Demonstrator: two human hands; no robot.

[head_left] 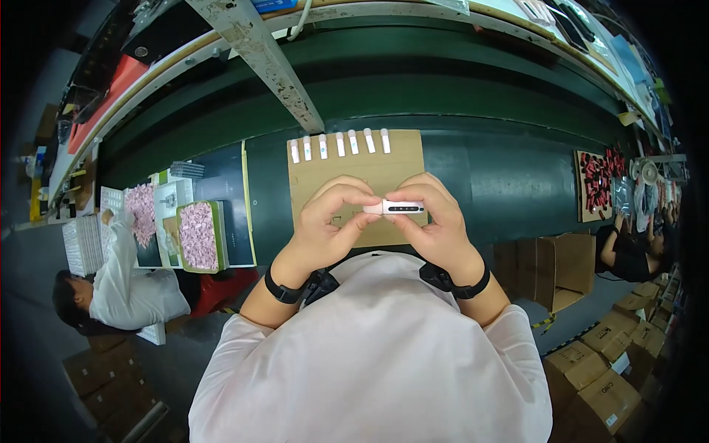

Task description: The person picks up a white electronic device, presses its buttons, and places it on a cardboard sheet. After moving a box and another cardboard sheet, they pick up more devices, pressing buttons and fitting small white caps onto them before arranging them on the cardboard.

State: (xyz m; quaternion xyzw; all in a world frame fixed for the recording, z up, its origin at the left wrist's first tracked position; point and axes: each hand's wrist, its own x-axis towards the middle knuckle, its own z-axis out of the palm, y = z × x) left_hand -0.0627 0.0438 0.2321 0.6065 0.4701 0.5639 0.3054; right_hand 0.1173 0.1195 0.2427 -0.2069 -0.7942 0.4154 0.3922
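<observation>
The fingers hide part of the white device, whose dark panel's marks are too small to tell.

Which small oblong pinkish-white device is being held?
The device with a dark strip, between left hand and right hand; the others lie in a row on flat brown cardboard.
</observation>
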